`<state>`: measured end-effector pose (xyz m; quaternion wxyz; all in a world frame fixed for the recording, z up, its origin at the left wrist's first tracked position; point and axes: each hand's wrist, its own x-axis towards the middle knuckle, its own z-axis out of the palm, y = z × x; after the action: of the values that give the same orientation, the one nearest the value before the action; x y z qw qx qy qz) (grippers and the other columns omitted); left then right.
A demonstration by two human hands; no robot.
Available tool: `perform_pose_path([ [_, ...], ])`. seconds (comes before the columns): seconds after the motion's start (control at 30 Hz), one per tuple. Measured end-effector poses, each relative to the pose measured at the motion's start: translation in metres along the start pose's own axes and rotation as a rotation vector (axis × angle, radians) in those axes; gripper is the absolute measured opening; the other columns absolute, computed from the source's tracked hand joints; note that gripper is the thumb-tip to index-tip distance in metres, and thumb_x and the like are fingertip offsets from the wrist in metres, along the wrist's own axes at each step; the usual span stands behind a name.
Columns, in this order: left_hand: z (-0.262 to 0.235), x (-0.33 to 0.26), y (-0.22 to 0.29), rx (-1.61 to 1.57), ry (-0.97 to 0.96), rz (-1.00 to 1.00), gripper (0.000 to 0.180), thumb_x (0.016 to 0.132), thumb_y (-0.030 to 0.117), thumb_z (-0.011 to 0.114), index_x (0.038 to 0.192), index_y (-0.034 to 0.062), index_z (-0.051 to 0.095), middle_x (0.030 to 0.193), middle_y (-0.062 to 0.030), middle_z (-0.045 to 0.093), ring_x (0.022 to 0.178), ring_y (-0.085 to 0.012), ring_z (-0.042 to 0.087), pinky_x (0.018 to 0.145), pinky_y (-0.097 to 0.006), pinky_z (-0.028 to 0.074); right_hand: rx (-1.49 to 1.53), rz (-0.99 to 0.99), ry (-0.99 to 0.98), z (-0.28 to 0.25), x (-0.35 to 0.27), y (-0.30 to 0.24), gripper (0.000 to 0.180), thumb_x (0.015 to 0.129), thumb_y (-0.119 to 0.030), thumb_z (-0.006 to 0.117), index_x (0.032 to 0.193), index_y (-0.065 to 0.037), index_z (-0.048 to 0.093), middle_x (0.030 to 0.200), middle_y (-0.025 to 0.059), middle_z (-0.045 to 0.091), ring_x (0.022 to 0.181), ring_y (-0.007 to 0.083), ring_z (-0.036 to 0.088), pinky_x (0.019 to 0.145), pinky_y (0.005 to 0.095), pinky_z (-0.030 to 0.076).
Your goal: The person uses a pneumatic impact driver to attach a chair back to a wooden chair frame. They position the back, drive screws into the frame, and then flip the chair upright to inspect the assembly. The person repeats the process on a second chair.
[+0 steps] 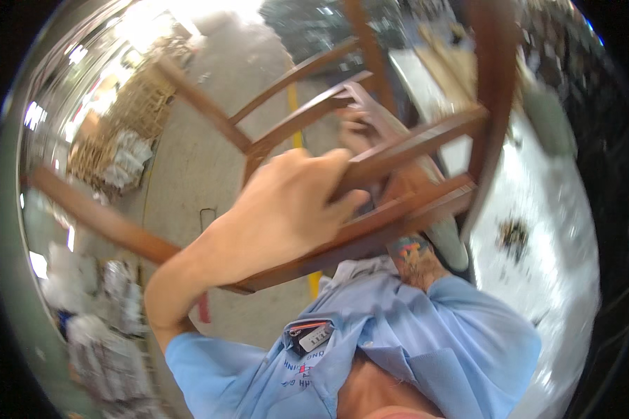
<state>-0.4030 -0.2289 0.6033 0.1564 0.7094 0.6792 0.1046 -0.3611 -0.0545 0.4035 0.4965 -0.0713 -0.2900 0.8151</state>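
One wooden chair frame, reddish-brown, tilted

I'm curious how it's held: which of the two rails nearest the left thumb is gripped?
The upper wooden rail: the left hand closes around it, while the lower rail passes beneath that grip.

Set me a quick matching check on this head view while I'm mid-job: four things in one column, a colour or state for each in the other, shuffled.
Things:
1. Wooden frame
2. Left grip
3. Shirt
4. Floor stripe

Colours and states:
A. Light blue
B. Yellow
C. Closed on a rail
D. Brown

Right pairs: 1-D, 2-C, 3-A, 4-B.
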Motion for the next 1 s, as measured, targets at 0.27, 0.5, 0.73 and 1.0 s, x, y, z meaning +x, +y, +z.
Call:
perform_pose_path([
  [0.27,0.045,0.124,-0.032,-0.079,-0.218,-0.256,0.024,0.087,0.01,0.07,0.102,-0.0058,0.061,0.063,-0.0098,0.054,0.063,-0.0096,0.049,0.057,-0.029,0.041,0.185,0.279,0.255,-0.063,-0.051,0.01,0.05,0.094,-0.046,0.057,0.095,0.003,0.067,0.083,0.0097,0.066,0.078,0.0175,0.063,0.07,0.0321,0.05],
  [0.5,0.083,0.204,-0.08,-0.198,-0.42,-0.349,0.021,0.087,0.009,0.066,0.1,-0.0063,0.062,0.063,-0.0015,0.054,0.055,-0.0034,0.04,0.048,-0.025,0.032,0.002,0.768,0.264,-0.112,-0.068,0.011,0.048,0.094,-0.044,0.058,0.095,0.002,0.067,0.083,0.0096,0.066,0.078,0.0174,0.063,0.07,0.0324,0.05],
  [0.73,0.093,0.242,-0.098,-0.12,-0.371,-0.254,0.02,0.088,0.009,0.067,0.099,-0.0061,0.062,0.059,-0.0034,0.052,0.054,-0.0036,0.038,0.046,-0.026,0.031,-1.901,0.2,0.168,-0.135,-0.11,-0.167,0.06,0.066,-0.033,0.084,0.114,-0.01,0.057,0.112,0.0136,0.059,0.097,0.0336,0.061,0.074,0.0448,0.051],
  [1.0,0.122,0.25,-0.12,-0.086,-0.223,-0.057,0.013,0.085,0.006,0.068,0.091,-0.0029,0.061,0.054,-0.0084,0.05,0.05,-0.0054,0.044,0.047,-0.027,0.037,-1.601,0.721,0.213,-0.255,-0.09,-0.05,0.076,0.059,-0.035,0.087,0.121,-0.009,0.051,0.096,0.0175,0.069,0.089,0.0393,0.067,0.074,0.0479,0.054],
])
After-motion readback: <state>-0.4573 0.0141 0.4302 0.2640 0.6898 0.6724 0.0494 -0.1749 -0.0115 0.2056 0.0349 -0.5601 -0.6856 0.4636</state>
